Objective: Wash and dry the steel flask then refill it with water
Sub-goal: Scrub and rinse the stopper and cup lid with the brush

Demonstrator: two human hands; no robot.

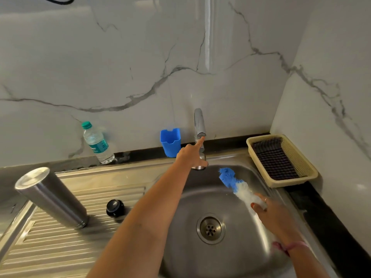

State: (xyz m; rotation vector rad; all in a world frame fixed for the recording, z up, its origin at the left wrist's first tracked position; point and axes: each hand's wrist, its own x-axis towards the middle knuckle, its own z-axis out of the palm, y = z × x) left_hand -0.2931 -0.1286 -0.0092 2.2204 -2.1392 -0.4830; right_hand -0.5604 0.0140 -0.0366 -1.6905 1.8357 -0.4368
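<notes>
The steel flask [51,196] stands upside down on the ribbed drainboard at the left, with its black cap [114,208] lying beside it. My left hand [191,154] reaches across the sink to the chrome tap [199,125], one finger stretched out and touching the tap's lever; it holds nothing. My right hand [275,217] is over the right side of the steel sink [200,197] and grips a blue and white bottle brush [234,183] by its handle, bristle end pointing toward the tap. I see no water running.
A plastic water bottle [96,143] with a green cap leans against the marble wall at the back left. A blue cup [170,142] stands left of the tap. A beige basket [281,159] holding a dark mat sits at the sink's right. The drain [210,229] is in the basin's middle.
</notes>
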